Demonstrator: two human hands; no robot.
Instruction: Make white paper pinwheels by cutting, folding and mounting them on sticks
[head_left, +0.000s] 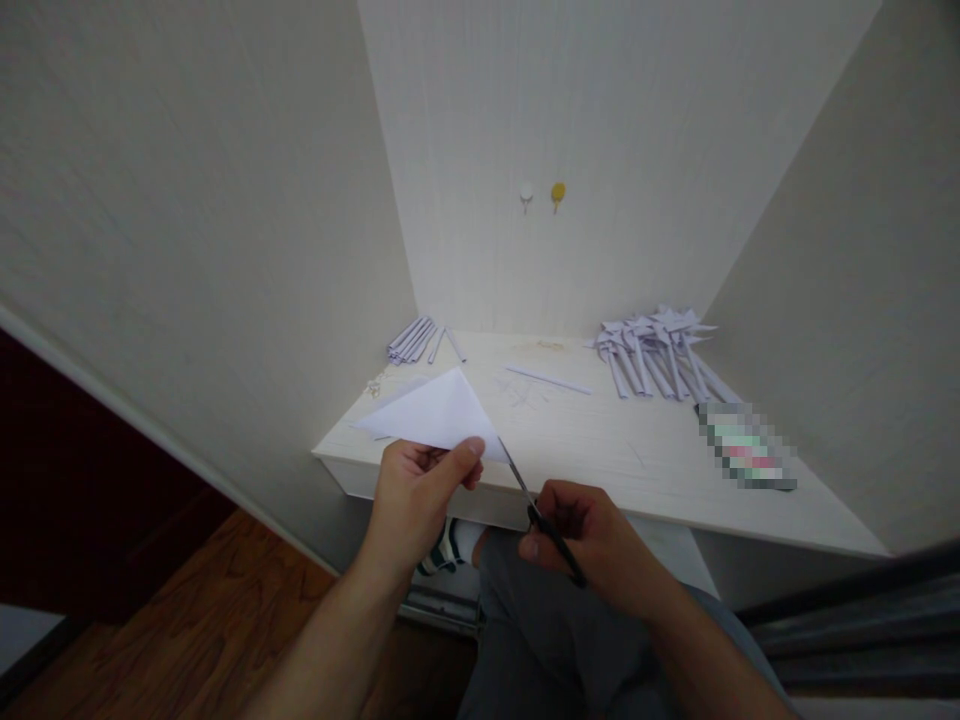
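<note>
A folded white sheet of paper (435,405), triangular in outline, is pinched between the thumb and fingers of my left hand (427,485) above the shelf's front edge. Black-handled scissors (551,535) sit in my right hand (589,535), its fingers wrapped round the handles. Their blades point up and to the left and meet the paper's right edge, close to my left thumb. Whether the blades have paper between them, I cannot tell.
On the white shelf (600,460) lie rolled paper sticks (412,340) at back left, one long paper stick (547,380) mid-shelf beside scraps, and paper pinwheels (656,350) at back right. A blurred-out phone-like object (746,447) lies at right. Walls close in on three sides.
</note>
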